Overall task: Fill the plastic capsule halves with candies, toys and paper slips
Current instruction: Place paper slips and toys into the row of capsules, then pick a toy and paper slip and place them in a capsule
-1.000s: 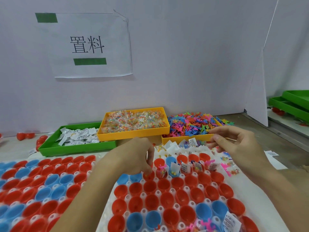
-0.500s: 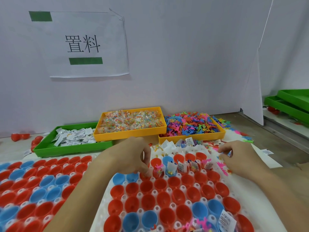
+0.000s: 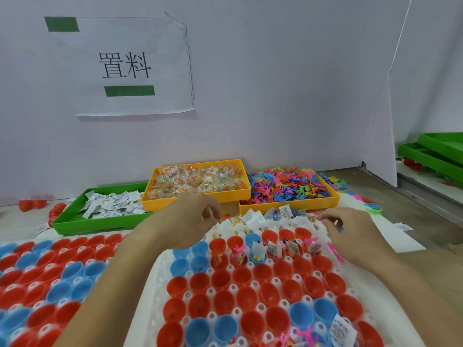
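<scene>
Capsule halves (image 3: 260,294), red and blue, seated mouth-up in a white holder tray (image 3: 160,276) at 6 o'clock on the bench (image 3: 411,216); a second tray of halves (image 3: 50,276) at 8 o'clock. Far row of the near tray already carries toys and slips. Left hand (image 3: 185,221): fingers curled together above the tray's far edge; whether it holds anything, cannot tell. Right hand (image 3: 350,234): fingers bent over loose items at 2 o'clock; grasp unclear. Green tray of paper slips (image 3: 75,219) at 10 o'clock; yellow tray of wrapped candies (image 3: 195,199) at 12; yellow tray of coloured toys (image 3: 288,205) at 1. White partition wall (image 3: 275,83) behind, bearing a paper sign (image 3: 125,66). Stacked green trays (image 3: 431,156) at 3 o'clock.
</scene>
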